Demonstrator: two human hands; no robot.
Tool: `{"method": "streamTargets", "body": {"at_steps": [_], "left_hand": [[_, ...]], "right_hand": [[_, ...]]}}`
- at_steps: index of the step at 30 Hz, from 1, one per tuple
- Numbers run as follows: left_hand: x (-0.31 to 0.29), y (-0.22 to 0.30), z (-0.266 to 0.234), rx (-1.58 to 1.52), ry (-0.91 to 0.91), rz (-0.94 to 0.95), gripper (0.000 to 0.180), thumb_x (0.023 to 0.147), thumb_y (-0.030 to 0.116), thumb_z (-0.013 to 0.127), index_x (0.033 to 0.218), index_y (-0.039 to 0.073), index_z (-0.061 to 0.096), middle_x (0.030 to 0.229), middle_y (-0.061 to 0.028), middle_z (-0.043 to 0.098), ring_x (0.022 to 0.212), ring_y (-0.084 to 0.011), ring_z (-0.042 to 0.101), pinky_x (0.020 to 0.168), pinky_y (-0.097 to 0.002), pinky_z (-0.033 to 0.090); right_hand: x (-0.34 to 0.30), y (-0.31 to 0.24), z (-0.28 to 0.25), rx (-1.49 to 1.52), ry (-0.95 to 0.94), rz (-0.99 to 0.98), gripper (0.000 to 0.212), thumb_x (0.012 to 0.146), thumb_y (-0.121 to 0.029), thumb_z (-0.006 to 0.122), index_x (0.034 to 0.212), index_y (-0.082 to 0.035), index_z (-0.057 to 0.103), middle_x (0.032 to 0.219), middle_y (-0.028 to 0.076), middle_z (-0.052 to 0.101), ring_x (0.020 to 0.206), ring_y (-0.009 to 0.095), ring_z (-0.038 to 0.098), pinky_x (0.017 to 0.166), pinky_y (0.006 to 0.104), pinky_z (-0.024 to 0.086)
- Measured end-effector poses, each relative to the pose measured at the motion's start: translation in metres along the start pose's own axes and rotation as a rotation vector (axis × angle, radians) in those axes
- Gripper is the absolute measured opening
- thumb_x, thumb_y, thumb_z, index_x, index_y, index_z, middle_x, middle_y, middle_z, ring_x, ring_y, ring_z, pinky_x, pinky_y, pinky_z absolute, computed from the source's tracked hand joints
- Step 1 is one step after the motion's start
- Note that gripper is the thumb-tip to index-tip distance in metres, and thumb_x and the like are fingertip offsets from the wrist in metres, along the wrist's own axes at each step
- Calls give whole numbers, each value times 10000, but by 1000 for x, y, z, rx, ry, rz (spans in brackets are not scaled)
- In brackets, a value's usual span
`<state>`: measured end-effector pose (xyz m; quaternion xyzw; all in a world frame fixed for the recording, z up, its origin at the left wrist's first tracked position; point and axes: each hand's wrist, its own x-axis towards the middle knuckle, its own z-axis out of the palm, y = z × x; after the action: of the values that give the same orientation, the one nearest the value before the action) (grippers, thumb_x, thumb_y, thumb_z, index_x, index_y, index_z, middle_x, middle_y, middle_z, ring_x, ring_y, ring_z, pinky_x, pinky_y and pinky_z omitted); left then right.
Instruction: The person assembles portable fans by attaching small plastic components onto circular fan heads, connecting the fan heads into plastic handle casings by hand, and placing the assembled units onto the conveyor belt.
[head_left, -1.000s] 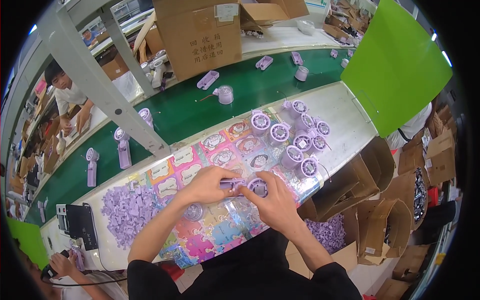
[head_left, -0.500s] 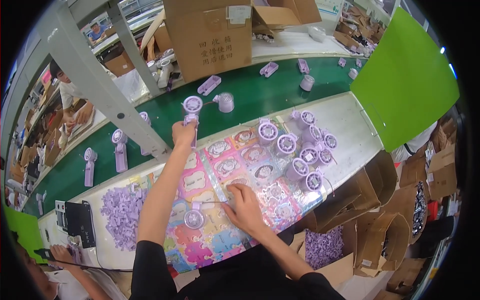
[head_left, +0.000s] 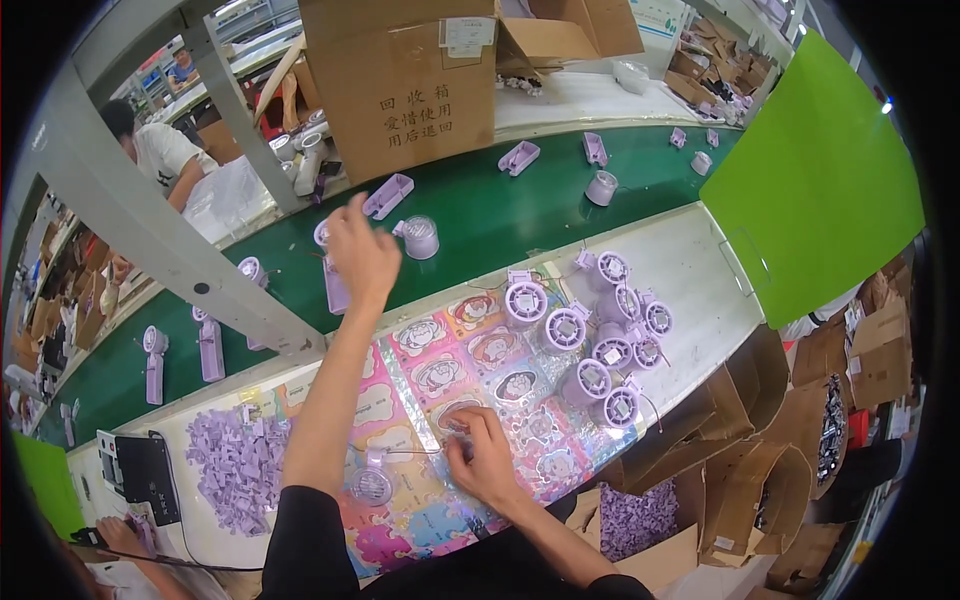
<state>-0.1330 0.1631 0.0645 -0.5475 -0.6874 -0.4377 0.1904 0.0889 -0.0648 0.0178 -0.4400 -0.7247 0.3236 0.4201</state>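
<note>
Over the green conveyor belt reaches my left hand (head_left: 365,250), open, fingers apart and slightly blurred. It partly hides a light-purple handheld fan body (head_left: 337,288) on the belt. Just beyond it lies an empty purple handle shell (head_left: 389,196), and to its right a purple fan head (head_left: 420,238). My right hand (head_left: 487,460) rests low over the colourful printed mat (head_left: 430,375), thumb and fingers curled together on a thin wire (head_left: 410,452). That wire runs left to a round fan head (head_left: 372,486) lying on the mat. Its tip is hidden by my fingers.
Several purple fan heads (head_left: 612,350) cluster on the right of the bench. At left sits a heap of small purple parts (head_left: 238,465) beside a black device (head_left: 150,480). A cardboard box (head_left: 400,90) stands behind the belt; a green panel (head_left: 830,180) rises at right. Co-workers sit leftward.
My left hand has let go of the fan body, which now lies on the belt further left, and has lifted away from it. My right hand stays at the wire. The view has shifted slightly.
</note>
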Motion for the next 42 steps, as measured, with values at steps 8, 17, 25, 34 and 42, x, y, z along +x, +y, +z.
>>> {"method": "streamTargets", "body": {"at_steps": [8,17,25,34,42], "left_hand": [[-11,16,39,88,-650,82,372,913,250,674,1275,216,596,1248,-221,491,1023,-419,618,889,-474,523],[-16,42,-45,-916,-930,-367,484,878,230,775,1265,94,518,1117,-104,615,940,-175,631,769,-308,528],[-75,16,-72,-929,-1108,-700,249,923,251,638,1106,91,694,992,-49,654,857,-165,596,749,-294,485],[0,-11,2,-345,-460,-105,341,751,154,728,1077,76,664,1033,-135,670,1013,-320,618,891,-428,494],[37,-84,72,498,-531,-263,828,793,192,733,1508,85,331,1477,-270,415,1441,-408,316,1141,-504,315]], "right_hand": [[97,-5,-43,-772,370,-131,626,803,-214,741,1352,-2,528,1273,215,539,1200,407,482,1015,530,363],[126,24,-64,-982,218,-31,602,765,-244,781,1281,-33,556,1184,235,573,1180,411,512,1110,546,329],[124,20,-61,-963,213,-195,472,724,-138,734,1167,-45,600,1125,254,585,1202,428,498,1123,544,323],[124,19,-68,-862,167,-160,461,726,-240,816,1081,-43,599,1105,241,599,1179,430,507,1060,548,371],[130,29,-59,-851,192,-133,448,719,-234,813,1065,-53,594,1079,234,607,1146,415,520,1044,524,382]]}}
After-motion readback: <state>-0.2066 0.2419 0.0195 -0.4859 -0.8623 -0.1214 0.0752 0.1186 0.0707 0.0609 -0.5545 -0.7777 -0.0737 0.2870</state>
